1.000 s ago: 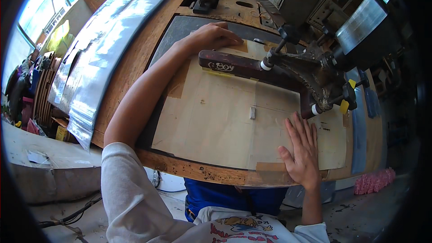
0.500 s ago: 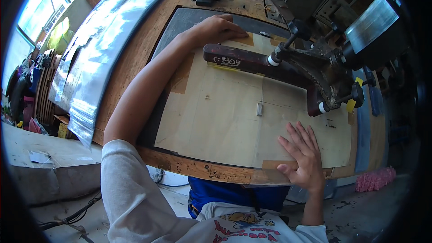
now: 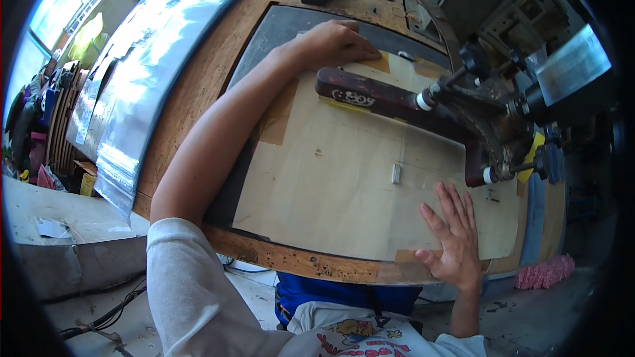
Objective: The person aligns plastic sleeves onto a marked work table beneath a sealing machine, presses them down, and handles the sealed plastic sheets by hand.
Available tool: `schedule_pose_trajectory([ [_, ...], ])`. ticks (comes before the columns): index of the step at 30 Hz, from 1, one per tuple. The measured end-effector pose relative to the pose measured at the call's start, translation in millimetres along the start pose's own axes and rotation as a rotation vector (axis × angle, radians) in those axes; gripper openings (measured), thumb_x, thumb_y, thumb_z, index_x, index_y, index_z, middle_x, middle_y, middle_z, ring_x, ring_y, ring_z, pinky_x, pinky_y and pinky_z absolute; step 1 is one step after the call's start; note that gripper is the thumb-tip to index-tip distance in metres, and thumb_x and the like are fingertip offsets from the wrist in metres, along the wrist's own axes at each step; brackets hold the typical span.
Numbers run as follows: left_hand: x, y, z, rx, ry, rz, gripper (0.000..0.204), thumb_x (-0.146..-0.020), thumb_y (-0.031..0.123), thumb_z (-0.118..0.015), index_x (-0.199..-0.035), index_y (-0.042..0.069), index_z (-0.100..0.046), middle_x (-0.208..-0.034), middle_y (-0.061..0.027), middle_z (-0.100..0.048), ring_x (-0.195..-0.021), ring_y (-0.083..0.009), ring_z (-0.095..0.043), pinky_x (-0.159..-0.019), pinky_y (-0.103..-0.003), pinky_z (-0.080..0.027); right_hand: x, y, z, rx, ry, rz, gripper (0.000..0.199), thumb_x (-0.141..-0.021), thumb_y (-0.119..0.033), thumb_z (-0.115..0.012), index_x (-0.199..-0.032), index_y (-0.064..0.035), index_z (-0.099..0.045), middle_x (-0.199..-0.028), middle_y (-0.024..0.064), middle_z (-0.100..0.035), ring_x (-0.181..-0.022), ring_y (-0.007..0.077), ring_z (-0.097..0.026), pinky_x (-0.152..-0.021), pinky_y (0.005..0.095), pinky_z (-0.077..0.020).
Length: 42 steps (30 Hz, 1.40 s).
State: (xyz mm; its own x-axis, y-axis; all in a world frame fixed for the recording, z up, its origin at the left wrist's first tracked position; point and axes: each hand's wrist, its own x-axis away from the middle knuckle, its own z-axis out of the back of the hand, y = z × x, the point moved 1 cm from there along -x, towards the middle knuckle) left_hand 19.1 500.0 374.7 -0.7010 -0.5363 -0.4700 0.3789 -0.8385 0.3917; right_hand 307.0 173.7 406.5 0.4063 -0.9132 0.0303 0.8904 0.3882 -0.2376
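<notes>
A pale, flat board [image 3: 317,198] with brown tape at its edges lies on a dark plate in front of me. My left hand [image 3: 340,43] reaches over to the board's far left corner. Its fingers are bent and pressed together at a tape patch [image 3: 377,63]; what they hold, if anything, is hidden. Near the front right edge, my right hand [image 3: 456,244] has its fingers spread over the board, holding nothing. A dark red bar [image 3: 390,106] on a machine head spans the far part of the board. A small whitish piece [image 3: 396,174] lies mid-board.
Black knobs [image 3: 475,58] and a metal bracket stand at the right of the bar. Clear plastic sheeting [image 3: 159,59] lies along the left. The wooden table edge [image 3: 297,262] runs nearest me. A pink bundle [image 3: 546,272] is at the lower right.
The whole view has shifted slightly, so the board and machine appear farther right. My left hand stays at the far corner, and my right hand remains spread near the front edge.
</notes>
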Motion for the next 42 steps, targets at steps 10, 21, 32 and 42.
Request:
schedule_pose_trajectory([
  [10, 0, 6, 4, 0.027, 0.066, -0.074, 0.021, -0.096, 0.023, -0.07, -0.112, 0.015, -0.08, -0.086, -0.0091, -0.067, -0.081, -0.0256, -0.066, -0.075, -0.038, -0.053, 4, 5, -1, -0.011, -0.023, 0.028, 0.074, -0.088, -0.074, -0.055, -0.142, -0.0238, -0.06, -0.161, 0.0198, -0.037, -0.147, 0.0442, -0.035, -0.121, 0.0641, -0.017],
  [21, -2, 5, 3, 0.011, 0.058, -0.074, 0.022, -0.096, 0.026, -0.071, -0.112, 0.014, -0.08, -0.087, -0.0109, -0.066, -0.081, -0.0255, -0.066, -0.075, -0.038, -0.053, 3, 5, 1, -0.024, -0.016, 0.03, 0.072, -0.088, -0.072, -0.057, -0.141, -0.023, -0.06, -0.16, 0.0196, -0.039, -0.146, 0.0431, -0.036, -0.121, 0.063, -0.0174],
  [32, -28, 30, 22, 0.104, -0.049, 0.017, 0.024, -0.094, 0.026, -0.071, -0.116, 0.017, -0.077, -0.099, -0.0119, -0.075, -0.08, -0.0289, -0.07, -0.076, -0.042, -0.056, -1, 5, 7, -0.039, 0.014, 0.07, 0.076, -0.083, -0.073, -0.063, -0.139, -0.0211, -0.062, -0.16, 0.0171, -0.039, -0.148, 0.0406, -0.035, -0.122, 0.0622, -0.0167],
  [42, -41, 34, -8, -0.161, -0.309, -0.285, 0.054, -0.093, 0.037, -0.039, -0.137, 0.023, -0.066, -0.087, -0.0165, -0.052, -0.076, -0.0334, -0.06, -0.072, -0.049, -0.048, -3, 5, 8, -0.103, 0.052, 0.06, 0.064, -0.081, -0.062, -0.071, -0.129, -0.0194, -0.07, -0.156, 0.0154, -0.047, -0.145, 0.0405, -0.042, -0.121, 0.0613, -0.023],
])
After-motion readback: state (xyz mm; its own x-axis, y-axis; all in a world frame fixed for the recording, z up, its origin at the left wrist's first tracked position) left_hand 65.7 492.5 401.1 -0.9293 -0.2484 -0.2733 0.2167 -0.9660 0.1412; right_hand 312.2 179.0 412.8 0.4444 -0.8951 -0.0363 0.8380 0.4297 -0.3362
